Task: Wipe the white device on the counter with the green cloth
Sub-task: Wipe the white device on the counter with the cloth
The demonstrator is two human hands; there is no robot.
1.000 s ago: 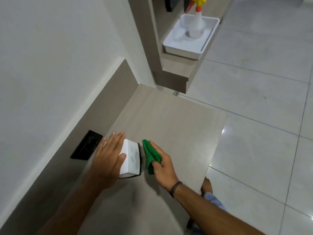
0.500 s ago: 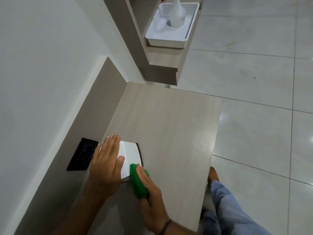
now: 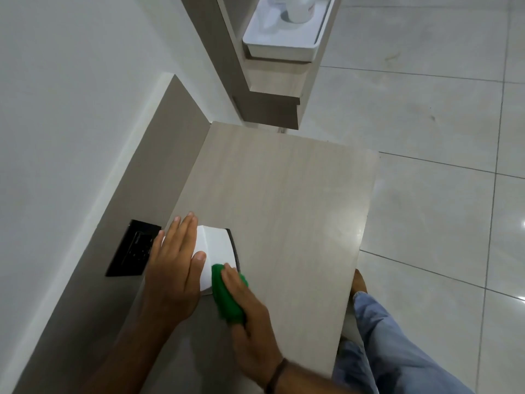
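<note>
White device (image 3: 217, 251) sits at the counter's (image 3: 284, 194) seven-o'clock corner, close to the wall, its long axis running roughly twelve to six. Left hand (image 3: 173, 268), flat and open-fingered, pins its nine-o'clock side. Right hand (image 3: 250, 317), curled tight around the green cloth (image 3: 227, 297), presses at its five-o'clock corner; unwiped face lies toward twelve o'clock.

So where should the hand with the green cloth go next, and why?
Probably slide the green cloth forward along the white device. The right hand presses it only at the near end, the rest of the top looks unwiped, and the left hand lies flat on the device, steadying it.
</note>
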